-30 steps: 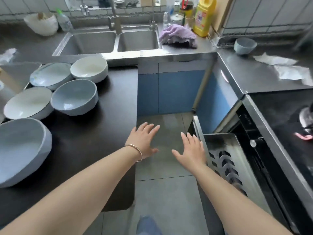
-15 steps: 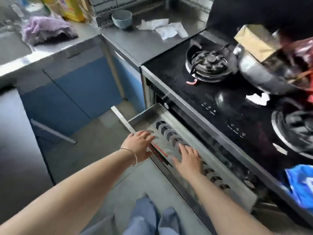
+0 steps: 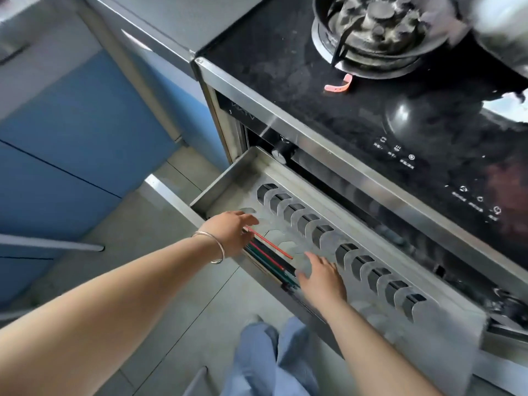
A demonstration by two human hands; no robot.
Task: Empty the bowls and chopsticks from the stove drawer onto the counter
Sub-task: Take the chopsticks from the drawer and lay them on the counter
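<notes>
Head view: chopsticks (image 3: 270,260) are seen lying bundled at the front edge of the open stove drawer (image 3: 320,195). Left hand (image 3: 228,234) is placed on their far end, whether gripped cannot be told; right hand (image 3: 321,278) is spread loose beside them, nothing held. All sticks should be gathered together, then lifted level.

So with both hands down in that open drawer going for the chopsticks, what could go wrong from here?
Two things, probably. The chopsticks lie loose in a narrow slot along the drawer's front edge; the left hand may lift only some, letting others slip to the floor. The right hand hovers over the slotted metal rack, whose cut edges could scrape fingers.
</notes>
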